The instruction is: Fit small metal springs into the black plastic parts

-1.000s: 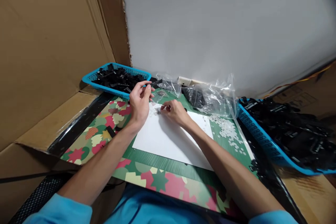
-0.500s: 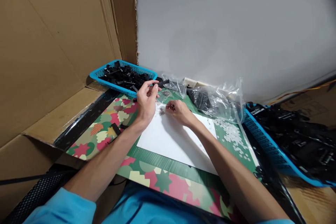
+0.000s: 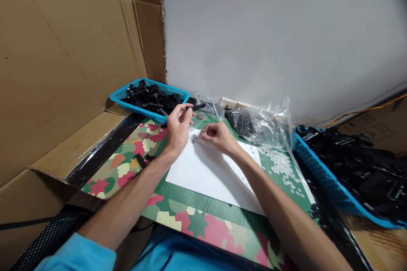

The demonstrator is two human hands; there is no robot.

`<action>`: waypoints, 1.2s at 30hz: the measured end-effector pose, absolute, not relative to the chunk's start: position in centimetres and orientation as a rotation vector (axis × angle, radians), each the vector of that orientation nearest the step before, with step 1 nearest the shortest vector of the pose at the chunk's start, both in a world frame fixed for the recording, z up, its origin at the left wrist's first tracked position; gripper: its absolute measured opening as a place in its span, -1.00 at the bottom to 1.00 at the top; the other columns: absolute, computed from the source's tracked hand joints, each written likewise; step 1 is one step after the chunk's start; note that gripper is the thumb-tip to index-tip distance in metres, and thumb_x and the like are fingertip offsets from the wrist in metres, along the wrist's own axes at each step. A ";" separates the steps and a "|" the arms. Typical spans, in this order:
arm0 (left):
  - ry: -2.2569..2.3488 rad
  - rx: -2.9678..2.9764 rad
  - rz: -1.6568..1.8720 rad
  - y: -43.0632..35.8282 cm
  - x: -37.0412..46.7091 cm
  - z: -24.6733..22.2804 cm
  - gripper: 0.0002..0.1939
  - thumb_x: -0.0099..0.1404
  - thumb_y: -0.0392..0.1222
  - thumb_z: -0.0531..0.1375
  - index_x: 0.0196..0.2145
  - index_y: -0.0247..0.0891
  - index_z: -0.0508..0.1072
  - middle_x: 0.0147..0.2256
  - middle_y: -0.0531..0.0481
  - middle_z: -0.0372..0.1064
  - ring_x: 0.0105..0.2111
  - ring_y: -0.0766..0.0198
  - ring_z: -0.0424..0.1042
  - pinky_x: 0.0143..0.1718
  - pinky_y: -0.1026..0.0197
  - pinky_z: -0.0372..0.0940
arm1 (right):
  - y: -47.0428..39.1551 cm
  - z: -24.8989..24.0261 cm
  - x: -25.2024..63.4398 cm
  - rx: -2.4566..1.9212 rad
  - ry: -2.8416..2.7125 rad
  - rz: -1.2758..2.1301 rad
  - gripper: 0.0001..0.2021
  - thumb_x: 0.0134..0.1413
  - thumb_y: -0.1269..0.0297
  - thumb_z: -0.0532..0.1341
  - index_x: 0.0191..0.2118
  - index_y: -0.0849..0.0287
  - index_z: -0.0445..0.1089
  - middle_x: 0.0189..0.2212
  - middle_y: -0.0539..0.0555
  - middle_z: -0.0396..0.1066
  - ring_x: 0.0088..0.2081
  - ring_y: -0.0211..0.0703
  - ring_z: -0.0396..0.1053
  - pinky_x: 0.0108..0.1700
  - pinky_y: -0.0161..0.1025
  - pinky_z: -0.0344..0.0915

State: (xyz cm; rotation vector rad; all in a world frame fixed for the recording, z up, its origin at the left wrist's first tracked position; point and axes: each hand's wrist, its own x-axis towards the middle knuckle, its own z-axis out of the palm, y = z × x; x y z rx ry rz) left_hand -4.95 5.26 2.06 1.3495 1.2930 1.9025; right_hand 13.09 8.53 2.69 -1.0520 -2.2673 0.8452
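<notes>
My left hand [image 3: 179,128] grips a narrow black plastic part [image 3: 197,106] between thumb and fingers, raised above the back of the work surface. Just to its right, my right hand [image 3: 219,135] pinches a thin tool [image 3: 205,130] that points left. Under my right fingertips, a small pile of tiny dark pieces [image 3: 195,138] lies at the back left of a white sheet [image 3: 210,173]. Many small white discs [image 3: 280,163] are scattered on the green surface to the right of the sheet.
A blue basket [image 3: 117,96] of black parts sits at the back left. Another blue basket [image 3: 330,182] heaped with black parts stands at the right. A clear plastic bag [image 3: 270,125] with dark contents lies by the wall. Cardboard [image 3: 79,51] rises at the left.
The whole view has shifted slightly downward in the picture. My right hand's fingers have changed position slightly around the tool; my left hand still holds the black part.
</notes>
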 end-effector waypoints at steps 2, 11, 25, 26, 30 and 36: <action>1.304 1.364 1.891 5.2 -5.0 2.1 -0.77 0.53 -0.05 0.21 0.02 -0.18 0.53 -0.23 -0.07 0.57 -0.41 0.32 0.47 -0.41 0.29 0.38 | 8.3 2.8 13.3 -1.065 -2.255 0.840 -0.89 0.10 0.33 0.35 -0.31 0.23 0.65 -0.58 -0.07 0.29 -0.50 -0.27 0.13 -0.38 -0.27 0.04; 1.274 1.337 1.900 5.1 -4.9 2.2 -0.74 0.51 -0.02 0.24 0.01 -0.21 0.56 -0.25 -0.06 0.55 -0.42 0.34 0.43 -0.43 0.32 0.34 | 7.8 2.0 12.9 -1.228 -2.185 0.725 -0.87 0.06 0.32 0.38 -0.30 0.22 0.69 -0.60 -0.06 0.27 -0.52 -0.29 0.10 -0.41 -0.26 -0.01; 1.273 1.352 1.908 5.2 -5.3 2.3 -0.74 0.51 -0.01 0.25 0.01 -0.21 0.55 -0.23 -0.06 0.54 -0.41 0.34 0.43 -0.40 0.31 0.37 | 8.7 2.8 13.5 -1.310 -2.220 0.840 -0.86 -0.21 0.56 0.40 -0.48 0.19 0.67 -0.60 0.00 0.36 -0.52 -0.29 0.16 -0.41 -0.25 0.00; 1.269 1.347 1.905 5.2 -5.2 2.3 -0.74 0.51 -0.02 0.26 0.01 -0.21 0.56 -0.24 -0.06 0.54 -0.41 0.34 0.43 -0.40 0.31 0.37 | 8.8 2.9 13.5 -1.303 -2.219 0.854 -0.86 -0.22 0.56 0.41 -0.49 0.19 0.67 -0.61 -0.01 0.35 -0.52 -0.29 0.16 -0.42 -0.25 0.00; 1.256 1.338 1.896 5.2 -5.1 2.4 -0.74 0.50 -0.02 0.26 0.00 -0.22 0.56 -0.26 -0.06 0.54 -0.41 0.33 0.44 -0.40 0.31 0.37 | 8.9 2.9 13.7 -1.255 -2.161 0.947 -0.95 -0.13 0.40 0.46 -0.44 0.23 0.69 -0.66 -0.05 0.26 -0.53 -0.31 0.09 -0.44 -0.25 -0.02; 1.270 1.334 1.899 5.1 -5.1 2.5 -0.73 0.51 -0.02 0.24 0.01 -0.22 0.56 -0.23 -0.09 0.55 -0.39 0.30 0.45 -0.38 0.29 0.38 | 8.7 1.4 12.9 -1.236 -1.841 1.217 -0.65 -0.15 0.06 0.54 -0.34 0.29 0.71 -0.65 -0.04 0.32 -0.58 -0.35 0.03 -0.51 -0.28 -0.05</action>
